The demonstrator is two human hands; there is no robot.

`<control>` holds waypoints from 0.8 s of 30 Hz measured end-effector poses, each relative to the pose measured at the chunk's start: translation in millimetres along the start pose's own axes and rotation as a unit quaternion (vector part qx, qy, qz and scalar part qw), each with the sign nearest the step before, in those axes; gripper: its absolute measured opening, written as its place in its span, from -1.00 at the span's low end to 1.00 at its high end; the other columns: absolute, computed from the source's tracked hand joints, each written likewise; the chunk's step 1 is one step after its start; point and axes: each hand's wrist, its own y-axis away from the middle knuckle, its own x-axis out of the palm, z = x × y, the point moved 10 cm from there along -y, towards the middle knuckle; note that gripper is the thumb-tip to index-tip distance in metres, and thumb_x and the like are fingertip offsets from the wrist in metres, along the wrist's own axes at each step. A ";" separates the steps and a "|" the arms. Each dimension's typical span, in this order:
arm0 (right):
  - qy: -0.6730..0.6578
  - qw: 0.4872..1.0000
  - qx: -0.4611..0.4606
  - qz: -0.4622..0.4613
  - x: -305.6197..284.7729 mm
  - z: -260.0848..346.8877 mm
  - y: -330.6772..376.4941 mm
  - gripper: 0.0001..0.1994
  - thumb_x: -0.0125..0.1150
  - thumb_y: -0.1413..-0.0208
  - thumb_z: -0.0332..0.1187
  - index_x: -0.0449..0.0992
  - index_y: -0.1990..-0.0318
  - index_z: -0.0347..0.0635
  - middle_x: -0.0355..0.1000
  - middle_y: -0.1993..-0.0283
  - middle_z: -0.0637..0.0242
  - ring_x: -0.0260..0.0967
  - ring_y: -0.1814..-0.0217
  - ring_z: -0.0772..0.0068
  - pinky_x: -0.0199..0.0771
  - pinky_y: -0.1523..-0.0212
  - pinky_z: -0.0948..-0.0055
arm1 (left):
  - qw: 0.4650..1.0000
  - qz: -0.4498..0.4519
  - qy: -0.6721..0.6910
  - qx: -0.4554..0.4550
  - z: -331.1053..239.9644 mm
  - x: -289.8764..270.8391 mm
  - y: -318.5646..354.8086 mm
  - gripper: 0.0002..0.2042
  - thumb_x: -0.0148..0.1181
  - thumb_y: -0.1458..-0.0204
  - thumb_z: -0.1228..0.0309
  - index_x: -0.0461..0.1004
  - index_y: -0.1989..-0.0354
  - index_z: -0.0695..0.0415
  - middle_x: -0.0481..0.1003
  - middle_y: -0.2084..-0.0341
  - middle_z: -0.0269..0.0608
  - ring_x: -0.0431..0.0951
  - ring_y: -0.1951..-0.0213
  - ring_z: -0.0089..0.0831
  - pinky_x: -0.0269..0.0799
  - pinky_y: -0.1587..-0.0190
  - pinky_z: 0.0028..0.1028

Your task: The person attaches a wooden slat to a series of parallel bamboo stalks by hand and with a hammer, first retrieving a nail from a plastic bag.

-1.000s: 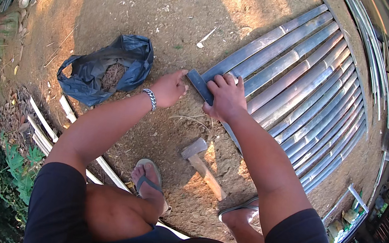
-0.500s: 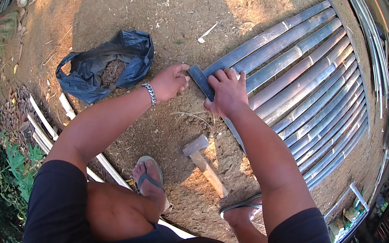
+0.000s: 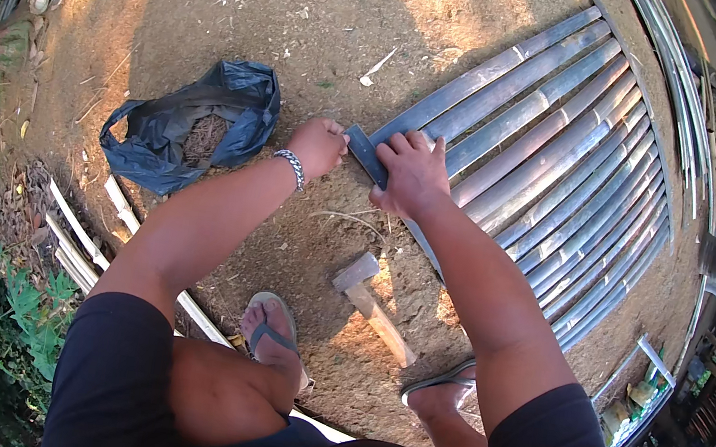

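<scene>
bare dirt yard, open air. left hand (image 3: 319, 145) closed in a fist at the slat's near end, right hand (image 3: 412, 174) fingers spread flat on it. bamboo slat (image 3: 489, 73) runs long, near-left to far-right

Sunlit bare dirt ground (image 3: 223, 12), green plants (image 3: 25, 314) at the left edge, possibly sheds on the right.

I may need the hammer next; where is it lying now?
In the head view, the hammer lies on the bare dirt between the person's feet, below the right hand and beside the bamboo strips.
</scene>
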 end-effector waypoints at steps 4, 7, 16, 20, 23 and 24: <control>-0.002 1.000 0.005 0.010 0.0 0.1 0.2 -0.34 0.29 -0.03 0.05 0.35 -0.29 0.06 0.26 -0.27 0.35 0.04 -0.50 0.18 0.03 -0.46 -0.37 | 0.999 -0.015 0.044 0.011 3.1 0.3 0.4 -0.88 0.19 -0.24 0.46 0.47 0.16 0.24 0.50 0.47 -0.32 0.39 0.57 -0.60 0.35 0.52 -0.53; -0.012 1.000 0.007 0.005 -1.2 -1.2 0.8 -0.34 0.30 -0.02 0.05 0.36 -0.29 0.06 0.27 -0.27 0.35 0.06 -0.49 0.19 0.03 -0.46 -0.37 | 0.998 -0.017 0.063 0.015 1.9 3.2 2.1 -0.89 0.18 -0.24 0.48 0.47 0.16 0.26 0.49 0.46 -0.31 0.38 0.58 -0.59 0.34 0.52 -0.53; -0.003 1.000 0.014 0.010 -3.3 0.9 -1.0 -0.33 0.32 0.00 0.05 0.37 -0.27 0.06 0.28 -0.26 0.36 0.07 -0.48 0.20 0.04 -0.46 -0.37 | 0.998 -0.018 0.028 0.048 6.5 0.0 -6.6 -0.91 0.17 -0.25 0.49 0.46 0.19 0.26 0.49 0.48 -0.29 0.37 0.59 -0.59 0.30 0.55 -0.52; -0.006 1.000 0.014 0.012 -2.7 0.8 -0.4 -0.32 0.30 0.00 0.07 0.35 -0.27 0.03 0.26 -0.27 0.33 0.03 -0.52 0.17 0.00 -0.48 -0.35 | 0.998 -0.028 0.010 0.053 5.6 -1.7 -5.6 -0.90 0.17 -0.25 0.48 0.45 0.19 0.26 0.49 0.48 -0.29 0.38 0.60 -0.58 0.30 0.55 -0.52; -0.018 0.999 0.020 -0.027 5.4 -5.5 3.2 -0.35 0.30 -0.03 0.06 0.37 -0.27 0.06 0.28 -0.28 0.37 0.05 -0.51 0.23 -0.05 -0.49 -0.36 | 0.999 -0.011 0.024 0.039 5.1 2.3 -5.1 -0.89 0.18 -0.26 0.46 0.45 0.18 0.26 0.49 0.48 -0.29 0.39 0.59 -0.58 0.32 0.55 -0.51; -0.032 0.998 0.020 -0.050 12.1 -10.7 8.3 -0.34 0.29 -0.04 0.07 0.37 -0.29 0.07 0.29 -0.29 0.37 0.04 -0.52 0.23 -0.08 -0.51 -0.34 | 0.999 -0.002 0.034 0.031 4.3 4.5 -4.0 -0.88 0.18 -0.26 0.46 0.46 0.18 0.26 0.49 0.48 -0.29 0.39 0.59 -0.58 0.33 0.54 -0.51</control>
